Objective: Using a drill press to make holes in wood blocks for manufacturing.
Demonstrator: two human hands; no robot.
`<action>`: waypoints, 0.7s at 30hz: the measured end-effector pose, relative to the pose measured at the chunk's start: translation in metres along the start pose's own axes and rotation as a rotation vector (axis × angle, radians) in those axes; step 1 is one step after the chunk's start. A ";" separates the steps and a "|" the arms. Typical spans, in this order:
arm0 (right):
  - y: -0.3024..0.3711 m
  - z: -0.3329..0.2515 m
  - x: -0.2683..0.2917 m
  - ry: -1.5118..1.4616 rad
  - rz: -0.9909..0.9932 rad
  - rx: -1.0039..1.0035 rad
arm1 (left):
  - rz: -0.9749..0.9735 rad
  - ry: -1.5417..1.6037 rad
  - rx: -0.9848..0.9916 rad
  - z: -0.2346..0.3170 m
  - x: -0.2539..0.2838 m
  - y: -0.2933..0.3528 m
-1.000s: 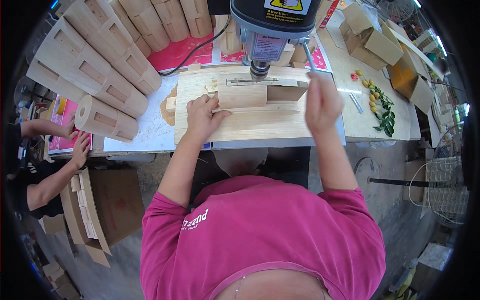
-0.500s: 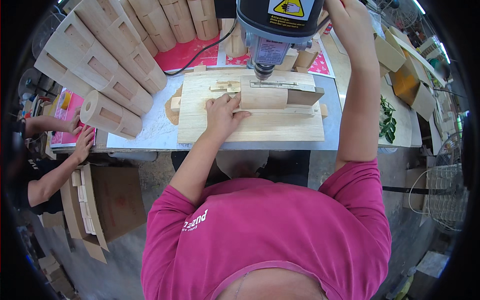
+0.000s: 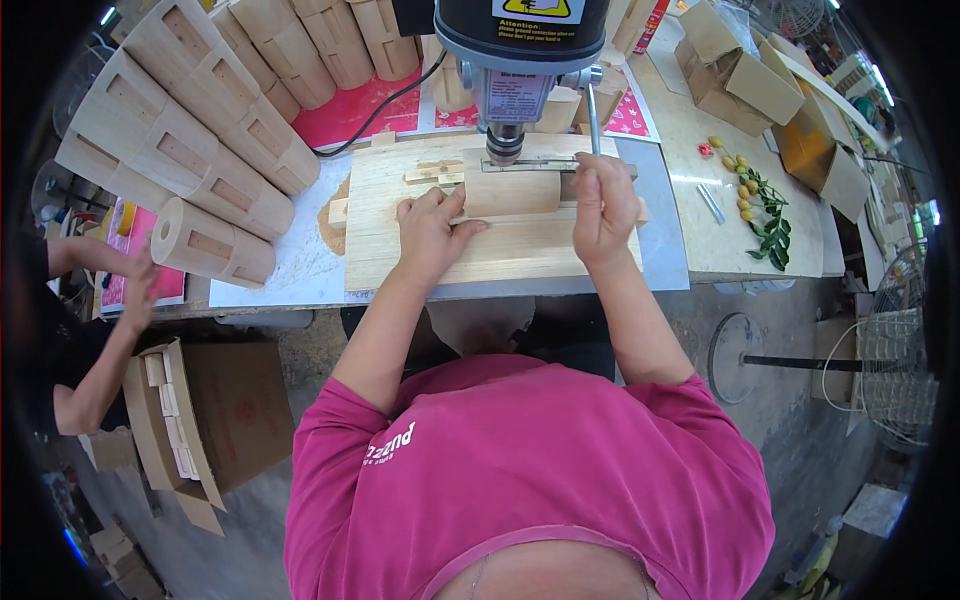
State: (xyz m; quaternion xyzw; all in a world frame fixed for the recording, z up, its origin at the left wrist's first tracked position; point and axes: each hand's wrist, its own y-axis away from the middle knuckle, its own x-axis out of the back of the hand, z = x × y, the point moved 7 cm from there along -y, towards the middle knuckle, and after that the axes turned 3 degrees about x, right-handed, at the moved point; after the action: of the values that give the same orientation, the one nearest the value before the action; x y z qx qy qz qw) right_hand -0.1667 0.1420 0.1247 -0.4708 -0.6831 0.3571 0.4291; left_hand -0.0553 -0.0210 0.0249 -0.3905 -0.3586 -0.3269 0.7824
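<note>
In front of me a pale wooden cylinder (image 3: 512, 188) lies sideways in a wooden jig board (image 3: 400, 262), below the chuck (image 3: 504, 142) of a bench drill press (image 3: 520, 40). My left hand (image 3: 434, 232) grips the cylinder's left end, thumb along its near side. My right hand (image 3: 606, 208) is closed round the lower end of the drill press's metal feed lever (image 3: 593, 118), which points down toward me. A slotted metal strip (image 3: 545, 165) lies along the top of the cylinder. The drill bit's tip cannot be made out.
Stacked wooden cylinders (image 3: 190, 130) with rectangular recesses stand at the left and back. A black cable (image 3: 385, 112) crosses the table. Leafy twigs (image 3: 772, 232) and cardboard boxes (image 3: 735, 75) are at the right. A co-worker's arms (image 3: 110, 340) show at far left, beside an open carton (image 3: 235, 415).
My right hand has come down and toward me with the feed lever, from high beside the drill head. My left hand stays at the cylinder. The view has shifted slightly; the co-worker's hands moved.
</note>
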 end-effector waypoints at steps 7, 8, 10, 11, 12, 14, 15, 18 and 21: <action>-0.012 -0.003 0.010 -0.048 -0.018 0.098 | 0.006 0.012 -0.001 0.000 0.000 0.000; -0.023 -0.011 0.014 -0.033 -0.045 0.118 | 0.004 0.019 0.000 -0.001 -0.001 0.001; -0.069 -0.026 0.025 -0.020 -0.004 0.012 | 0.004 0.026 0.007 -0.002 0.001 -0.001; -0.095 -0.034 0.025 0.003 0.034 0.051 | 0.003 0.031 0.014 -0.002 0.003 0.000; -0.122 -0.035 0.023 0.029 0.074 0.091 | 0.007 0.028 0.014 -0.002 0.005 0.000; -0.162 -0.008 0.012 0.095 0.042 0.077 | -0.014 0.025 0.037 -0.005 0.002 -0.002; -0.176 0.008 0.006 0.095 0.048 0.083 | -0.008 0.023 0.032 -0.004 0.002 -0.004; -0.190 0.047 -0.014 0.113 -0.093 -0.086 | -0.003 0.067 0.113 -0.007 0.002 -0.003; -0.166 0.068 -0.014 -0.325 -0.209 -0.324 | 0.101 0.187 0.142 -0.006 -0.001 -0.001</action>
State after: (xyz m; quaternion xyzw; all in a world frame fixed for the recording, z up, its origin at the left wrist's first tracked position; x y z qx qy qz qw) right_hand -0.2830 0.0729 0.2435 -0.3966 -0.8364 0.2675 0.2675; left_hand -0.0544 -0.0257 0.0221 -0.3195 -0.2862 -0.2957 0.8536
